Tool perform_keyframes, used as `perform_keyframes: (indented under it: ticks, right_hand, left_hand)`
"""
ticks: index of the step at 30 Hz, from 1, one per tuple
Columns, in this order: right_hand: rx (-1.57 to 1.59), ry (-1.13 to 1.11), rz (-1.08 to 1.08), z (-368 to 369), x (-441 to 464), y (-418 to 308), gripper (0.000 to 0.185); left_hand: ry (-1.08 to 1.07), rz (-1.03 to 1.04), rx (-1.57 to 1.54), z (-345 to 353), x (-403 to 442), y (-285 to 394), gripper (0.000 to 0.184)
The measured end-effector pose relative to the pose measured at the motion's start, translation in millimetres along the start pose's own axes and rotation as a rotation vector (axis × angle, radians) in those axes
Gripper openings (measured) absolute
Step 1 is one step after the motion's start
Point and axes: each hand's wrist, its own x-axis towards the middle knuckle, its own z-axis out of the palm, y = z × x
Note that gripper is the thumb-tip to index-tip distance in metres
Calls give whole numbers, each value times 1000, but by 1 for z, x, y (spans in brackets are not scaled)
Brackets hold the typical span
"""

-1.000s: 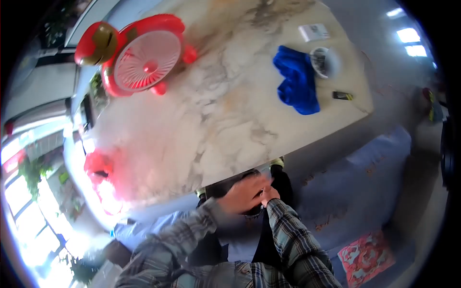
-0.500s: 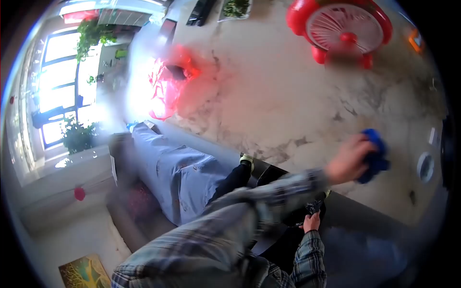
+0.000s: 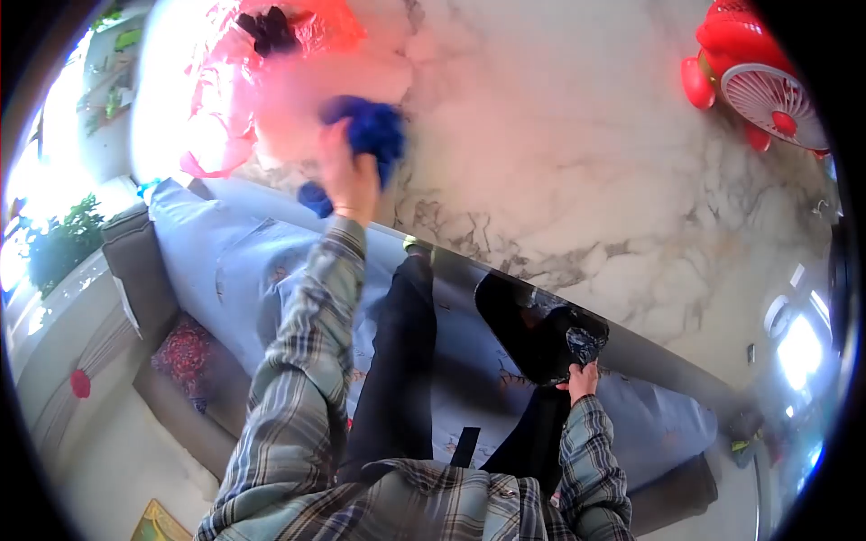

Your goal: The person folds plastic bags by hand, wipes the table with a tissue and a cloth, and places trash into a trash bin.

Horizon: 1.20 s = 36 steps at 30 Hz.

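Observation:
Reaching out over the marble tabletop (image 3: 541, 162), my left hand (image 3: 354, 185) is blurred by motion and closed on a crumpled blue cloth (image 3: 377, 135). Part of the cloth hangs on the near side of the hand, by the table edge. Just beyond lies a shiny red plastic bag (image 3: 221, 108), with a dark crumpled thing (image 3: 268, 32) on it. My right hand (image 3: 582, 380), low near my knee, grips a crumpled, glossy dark plastic bag (image 3: 585, 344). Beside that hand, below the table edge, is a smooth black rounded shape (image 3: 523, 329); whether it belongs to the bag I cannot tell.
A red fan (image 3: 767, 86) stands at the far right of the table. Beneath me is a sofa with a light blue cover (image 3: 230, 257), and a red patterned cushion (image 3: 188, 356) at the left. A leafy plant (image 3: 65, 239) stands by the bright window.
My left hand has swept from the table's right side to its left with the blue cloth. The view has turned, so the fan sits further right. My right hand stays low, holding the dark plastic.

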Motion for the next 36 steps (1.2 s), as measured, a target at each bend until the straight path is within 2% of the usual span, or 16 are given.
perform_keyframes:
  ticks: [4,5,7,8,10,12,14,15,16,20,22,26,28,30,31,36]
  right_hand:
    - [75,33,-17,3,-1,-6,54]
    - [67,18,5,1,-3,-8,54]
    - [81,18,66,0,-7,-13,51]
    - [86,11,96,0,-10,-12,51]
    - [101,-16,113,1,-3,-3,51]
    - [195,-2,-73,9,-3,14,53]
    - [28,-33,-31,9,-16,-22,57]
    - [18,-35,0,11,-15,-19,58]
    - [12,-33,29,12,-11,-18,59]
    - [82,-4,88,25,-8,-21,64]
    - [174,38,194,27,-13,-32,60]
    - [81,18,118,27,-5,-4,61]
    - [93,32,85,30,-14,-5,61]
    - [122,46,21,34,-12,-11,62]
    - [113,7,127,34,-2,-2,63]
    - [146,11,101,27,-4,-8,65]
  left_hand:
    - [-234,111,-211,38,-52,116,48]
    - [-166,160,-229,50,-69,150,42]
    - [-387,224,-594,67,-104,200,30]
    - [-665,305,-718,71,-128,220,33]
    - [-759,372,-862,52,-163,243,40]
    - [-767,98,-944,5,-136,222,49]
    - [-687,49,-573,-56,-64,158,50]
    - [-497,-118,-410,-73,-52,120,48]
    - [-193,-181,-268,-68,-43,68,44]
    - [88,-201,334,-6,1,-44,53]
    - [51,-161,283,17,30,-15,58]
    - [-4,-106,59,77,99,53,55]
    - [82,97,99,106,134,95,48]
    - [-36,181,-85,116,134,134,39]
    - [-118,256,-174,122,123,148,36]
    - [-542,562,-574,93,-13,195,32]
